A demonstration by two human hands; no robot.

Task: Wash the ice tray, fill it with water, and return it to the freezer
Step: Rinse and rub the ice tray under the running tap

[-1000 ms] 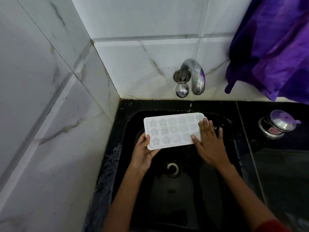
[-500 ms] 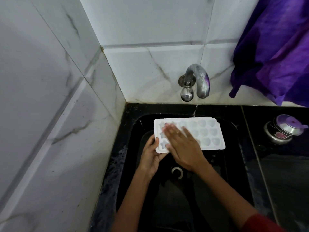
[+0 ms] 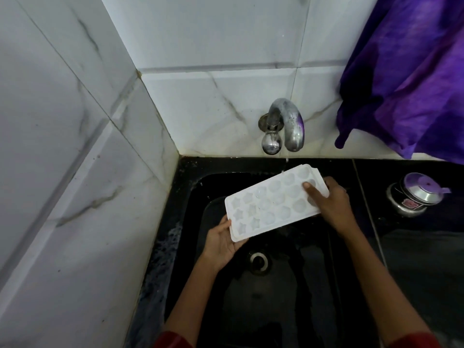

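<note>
Two hands are holding a white tray (image 3: 272,203) over the black sink (image 3: 283,297) at mid-frame, its upper-right end tilting up under the tap (image 3: 288,124). A thin stream is falling onto that end. The left hand (image 3: 221,241) is cupping the lower-left corner, fingers curled underneath. The right hand (image 3: 331,202) is gripping the right end, thumb pressing on top, fingers hidden beneath. A steel pot (image 3: 414,194) is sitting at right.

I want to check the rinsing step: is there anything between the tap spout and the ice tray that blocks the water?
Nothing visible does. The tap spout hangs over the far edge of the ice tray, and a thin stream falls straight onto it. The left hand and right hand hold its ends.
</note>
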